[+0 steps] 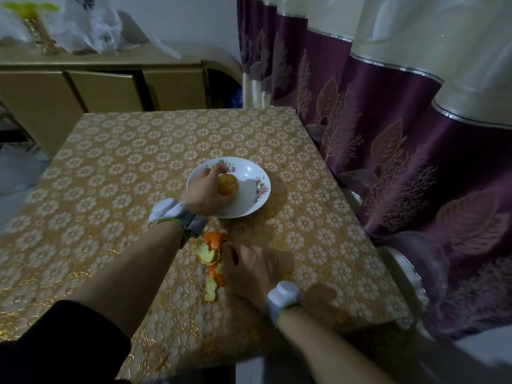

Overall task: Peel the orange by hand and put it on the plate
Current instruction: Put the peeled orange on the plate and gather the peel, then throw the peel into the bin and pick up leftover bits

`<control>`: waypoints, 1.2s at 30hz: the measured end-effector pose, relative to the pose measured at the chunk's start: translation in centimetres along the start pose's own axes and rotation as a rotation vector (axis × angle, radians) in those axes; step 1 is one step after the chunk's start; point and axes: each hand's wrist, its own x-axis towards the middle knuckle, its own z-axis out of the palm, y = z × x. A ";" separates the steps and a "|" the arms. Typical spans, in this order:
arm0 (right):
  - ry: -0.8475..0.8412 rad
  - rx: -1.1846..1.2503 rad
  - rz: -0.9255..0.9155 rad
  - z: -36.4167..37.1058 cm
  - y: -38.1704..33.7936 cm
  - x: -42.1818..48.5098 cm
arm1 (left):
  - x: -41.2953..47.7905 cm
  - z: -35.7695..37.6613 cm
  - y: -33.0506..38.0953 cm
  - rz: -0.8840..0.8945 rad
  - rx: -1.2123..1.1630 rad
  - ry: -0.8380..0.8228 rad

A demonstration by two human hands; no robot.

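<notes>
Nearest to the camera, a dark sleeve covers the left forearm, and both wrists carry a white device on a band. Just beyond, the right hand lies low over the table, blurred, with its fingers at the edge of the orange peel. I cannot tell if it grasps the peel or only touches it. The peel lies in torn pieces on the golden flowered tablecloth, between the two forearms.

Farther on, the left hand reaches into the white plate with flower prints. Its fingers are curled round the peeled orange, which sits inside the plate's hollow.

Behind the table, a purple curtain hangs at the right. At the left stands a low cabinet with a plastic bag on top.
</notes>
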 end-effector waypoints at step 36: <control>-0.090 -0.195 -0.333 -0.1 4.2 -3.2 | -14.5 2.1 -5.5 0.251 -0.026 -0.232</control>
